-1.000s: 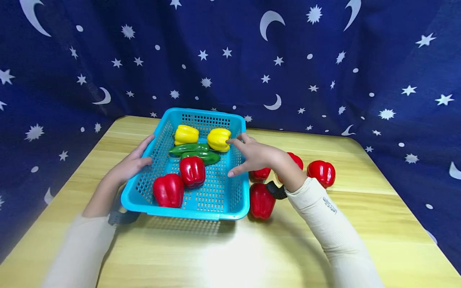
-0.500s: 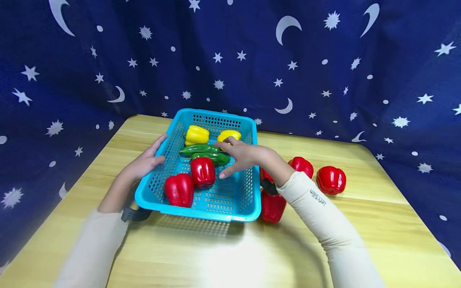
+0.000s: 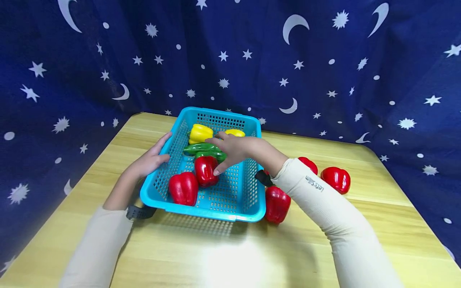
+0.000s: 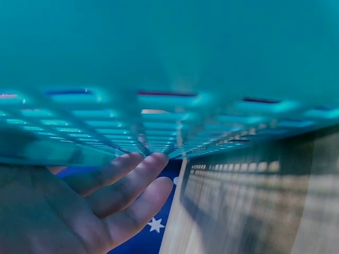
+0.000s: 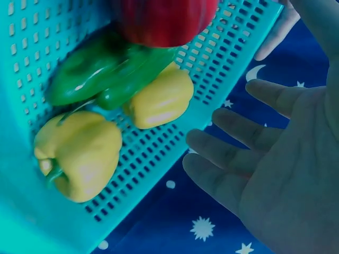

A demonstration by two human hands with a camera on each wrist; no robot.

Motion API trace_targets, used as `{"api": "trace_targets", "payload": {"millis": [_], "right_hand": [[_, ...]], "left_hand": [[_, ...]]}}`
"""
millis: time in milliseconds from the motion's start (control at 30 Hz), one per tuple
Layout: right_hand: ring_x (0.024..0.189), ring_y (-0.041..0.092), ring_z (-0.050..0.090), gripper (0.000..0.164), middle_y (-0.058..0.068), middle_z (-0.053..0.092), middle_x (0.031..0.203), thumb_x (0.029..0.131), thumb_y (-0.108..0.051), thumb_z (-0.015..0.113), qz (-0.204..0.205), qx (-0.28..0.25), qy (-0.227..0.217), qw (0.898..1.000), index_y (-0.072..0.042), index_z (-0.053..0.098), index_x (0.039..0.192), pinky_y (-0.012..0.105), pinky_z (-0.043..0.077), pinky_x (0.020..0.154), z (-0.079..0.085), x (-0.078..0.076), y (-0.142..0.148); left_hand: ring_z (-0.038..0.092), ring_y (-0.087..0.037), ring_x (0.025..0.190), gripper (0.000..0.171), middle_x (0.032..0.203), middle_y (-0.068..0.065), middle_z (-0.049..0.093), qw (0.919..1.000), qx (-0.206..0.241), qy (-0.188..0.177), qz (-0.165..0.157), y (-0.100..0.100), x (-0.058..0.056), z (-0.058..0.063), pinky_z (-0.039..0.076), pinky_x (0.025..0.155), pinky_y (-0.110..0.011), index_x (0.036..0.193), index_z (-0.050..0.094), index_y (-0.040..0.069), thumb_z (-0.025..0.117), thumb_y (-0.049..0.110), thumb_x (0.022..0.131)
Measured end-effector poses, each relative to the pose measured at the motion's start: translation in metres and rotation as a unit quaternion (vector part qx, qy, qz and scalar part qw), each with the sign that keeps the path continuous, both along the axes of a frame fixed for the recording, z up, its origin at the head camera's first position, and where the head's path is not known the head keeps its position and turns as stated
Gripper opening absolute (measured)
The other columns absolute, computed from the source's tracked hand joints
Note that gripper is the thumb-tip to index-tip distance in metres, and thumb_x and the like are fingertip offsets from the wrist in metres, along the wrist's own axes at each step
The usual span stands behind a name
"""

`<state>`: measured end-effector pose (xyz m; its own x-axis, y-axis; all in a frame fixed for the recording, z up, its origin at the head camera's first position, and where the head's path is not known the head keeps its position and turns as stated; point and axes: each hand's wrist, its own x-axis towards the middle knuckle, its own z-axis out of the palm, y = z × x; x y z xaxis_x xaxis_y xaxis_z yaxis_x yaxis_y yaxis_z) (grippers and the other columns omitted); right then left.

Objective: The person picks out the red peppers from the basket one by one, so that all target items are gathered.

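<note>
A blue plastic basket with perforated walls holds two red bell peppers, two long green peppers and two yellow bell peppers. Along the basket's left side lies my left hand, its thumb by the rim; in the left wrist view its fingers stretch out beside the perforated wall. My right hand reaches over the basket with spread fingers, covering part of the green peppers and one yellow pepper. Its thumb overlaps the right-hand red pepper. Nothing shows in the right palm.
More red bell peppers lie on the wooden table to the basket's right, partly behind my right forearm. Another red pepper sits farther right. A dark blue cloth with stars and moons hangs behind the table.
My right hand has moved left from the basket's right rim, over the green peppers to the nearer red pepper. The head view has shifted slightly. My left hand stays at the basket's left side.
</note>
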<state>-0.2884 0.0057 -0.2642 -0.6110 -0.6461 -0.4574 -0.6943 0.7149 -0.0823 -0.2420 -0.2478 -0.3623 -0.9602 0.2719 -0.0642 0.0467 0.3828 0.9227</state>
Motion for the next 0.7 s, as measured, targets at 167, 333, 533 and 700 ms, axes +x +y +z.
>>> {"api": "trace_targets", "payload": {"millis": [167, 333, 533, 700], "right_hand": [[0.134, 0.029, 0.023, 0.095, 0.008, 0.014, 0.149, 0.075, -0.054, 0.064, 0.001, 0.013, 0.011, 1.0, -0.024, 0.01, 0.147, 0.044, 0.037, 0.104, -0.007, -0.003, -0.017], [0.13, 0.027, 0.028, 0.098, 0.007, 0.019, 0.147, 0.073, -0.054, 0.066, 0.0, 0.058, -0.005, 0.998, -0.024, 0.011, 0.147, 0.039, 0.042, 0.099, -0.024, -0.001, -0.027], [0.127, 0.023, 0.031, 0.102, 0.005, 0.025, 0.144, 0.07, -0.051, 0.07, 0.001, 0.091, -0.019, 0.996, -0.024, 0.009, 0.147, 0.033, 0.048, 0.091, -0.036, 0.005, -0.03], [0.127, 0.023, 0.031, 0.106, 0.005, 0.025, 0.142, 0.069, -0.049, 0.072, 0.0, 0.089, -0.022, 0.996, -0.023, 0.006, 0.148, 0.033, 0.049, 0.09, -0.041, 0.004, -0.033]], "left_hand": [[0.023, -0.046, 0.13, 0.076, 0.151, -0.019, 0.003, 0.9999, 0.013, -0.001, -0.004, 0.002, 0.001, 0.002, 0.033, 0.098, -0.061, 0.148, -0.005, 0.02, 0.035, 0.001, 0.086], [0.023, -0.047, 0.13, 0.075, 0.151, -0.02, 0.003, 1.0, 0.005, 0.002, -0.005, 0.003, 0.002, 0.002, 0.033, 0.098, -0.061, 0.147, -0.005, 0.019, 0.034, 0.002, 0.087], [0.028, -0.048, 0.127, 0.075, 0.151, -0.021, 0.005, 1.0, 0.006, 0.001, -0.008, 0.002, 0.001, 0.003, 0.041, 0.092, -0.059, 0.147, -0.007, 0.021, 0.034, 0.003, 0.087], [0.031, -0.048, 0.125, 0.075, 0.15, -0.022, 0.006, 1.0, 0.006, -0.002, -0.007, 0.0, 0.001, 0.004, 0.044, 0.088, -0.057, 0.147, -0.007, 0.022, 0.034, 0.003, 0.087]]}}
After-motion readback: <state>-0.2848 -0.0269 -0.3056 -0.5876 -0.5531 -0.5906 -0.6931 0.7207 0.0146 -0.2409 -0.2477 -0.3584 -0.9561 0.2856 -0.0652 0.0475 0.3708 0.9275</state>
